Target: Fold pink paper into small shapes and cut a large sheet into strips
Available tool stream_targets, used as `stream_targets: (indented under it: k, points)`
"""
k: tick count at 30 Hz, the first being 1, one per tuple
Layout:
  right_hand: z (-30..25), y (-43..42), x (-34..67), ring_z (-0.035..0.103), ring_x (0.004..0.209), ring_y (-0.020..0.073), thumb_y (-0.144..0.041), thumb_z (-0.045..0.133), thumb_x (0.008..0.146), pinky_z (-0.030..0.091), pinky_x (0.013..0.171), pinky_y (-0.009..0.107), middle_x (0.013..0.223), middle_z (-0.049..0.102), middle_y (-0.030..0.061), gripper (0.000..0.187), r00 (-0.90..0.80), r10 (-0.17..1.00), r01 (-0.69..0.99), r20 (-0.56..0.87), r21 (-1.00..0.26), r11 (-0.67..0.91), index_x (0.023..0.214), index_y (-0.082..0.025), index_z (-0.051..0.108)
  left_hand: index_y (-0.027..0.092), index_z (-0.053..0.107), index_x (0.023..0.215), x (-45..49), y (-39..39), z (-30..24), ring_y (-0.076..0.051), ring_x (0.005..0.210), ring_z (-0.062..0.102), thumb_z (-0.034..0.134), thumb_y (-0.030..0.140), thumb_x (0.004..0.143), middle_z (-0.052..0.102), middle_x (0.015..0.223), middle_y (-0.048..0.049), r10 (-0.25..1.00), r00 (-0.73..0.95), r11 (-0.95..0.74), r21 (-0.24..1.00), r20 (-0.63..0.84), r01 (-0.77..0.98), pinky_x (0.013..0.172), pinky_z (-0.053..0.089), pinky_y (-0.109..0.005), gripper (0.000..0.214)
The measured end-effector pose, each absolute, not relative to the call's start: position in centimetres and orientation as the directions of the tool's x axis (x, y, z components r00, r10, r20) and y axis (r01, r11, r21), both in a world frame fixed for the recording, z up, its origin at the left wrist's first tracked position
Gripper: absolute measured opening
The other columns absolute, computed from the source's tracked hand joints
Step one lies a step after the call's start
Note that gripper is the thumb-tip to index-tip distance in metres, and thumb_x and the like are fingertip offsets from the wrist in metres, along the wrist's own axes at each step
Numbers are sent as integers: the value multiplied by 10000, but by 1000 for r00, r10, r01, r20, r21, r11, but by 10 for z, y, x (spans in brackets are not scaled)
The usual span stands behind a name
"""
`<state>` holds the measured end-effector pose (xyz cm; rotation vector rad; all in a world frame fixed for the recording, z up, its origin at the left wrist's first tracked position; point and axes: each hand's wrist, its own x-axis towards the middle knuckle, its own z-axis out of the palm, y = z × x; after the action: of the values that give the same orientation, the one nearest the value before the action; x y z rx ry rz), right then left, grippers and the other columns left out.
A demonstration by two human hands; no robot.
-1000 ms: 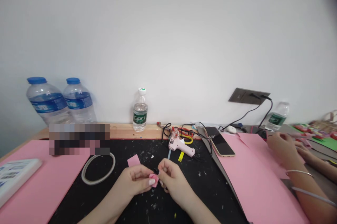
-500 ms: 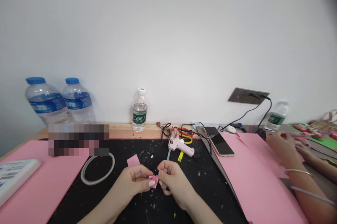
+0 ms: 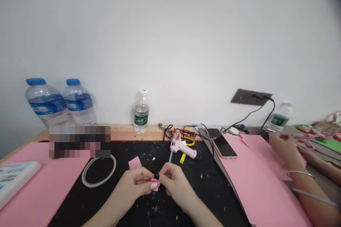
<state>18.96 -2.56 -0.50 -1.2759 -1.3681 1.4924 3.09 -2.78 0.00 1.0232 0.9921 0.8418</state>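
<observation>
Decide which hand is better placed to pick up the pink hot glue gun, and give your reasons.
Likely the right hand: it lies just below the pink plastic hot glue gun, nearer its handle, while the left hand is farther away. Both pinch the small pink foam piece.

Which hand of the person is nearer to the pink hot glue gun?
The right hand: it is just below the pink hot glue gun. The left hand is farther away, below the gun and further left.
</observation>
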Motion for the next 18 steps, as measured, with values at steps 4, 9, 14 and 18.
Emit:
stream_targets:
  k: [4,9,14,18]
  points:
    - [-5,-26,191,251,344,33,-306,581,734,157,322,168,471,401,-89,194,-269,931,106,-247,-968,-227,662,-169,465,155,641,651,32,-27,1,-159,608,624,777,250,528,703,616,-6,909,349,280,955,-229,-103,571,434,-232,207]
    - [6,-26,192,307,402,49,-235,548,759,225,385,177,523,415,-81,111,-254,964,149,-77,-988,-40,709,-171,472,165,646,668,31,-28,5,-175,662,641,783,268,514,710,648,-4,909,307,322,942,-281,-91,586,441,-232,231]
    - [8,-26,192,360,483,65,-116,566,724,263,456,183,539,421,-71,89,-273,962,247,15,-965,85,674,-162,510,169,639,677,30,-28,2,-180,661,649,786,266,507,707,643,6,917,274,325,940,-288,-101,593,452,-241,245]
    - [1,-25,190,339,420,57,-142,570,724,246,421,184,493,431,-75,120,-231,970,211,-72,-977,-22,639,-164,489,170,639,675,30,-27,0,-165,647,643,776,252,536,708,641,10,916,297,310,946,-270,-96,577,443,-223,212]
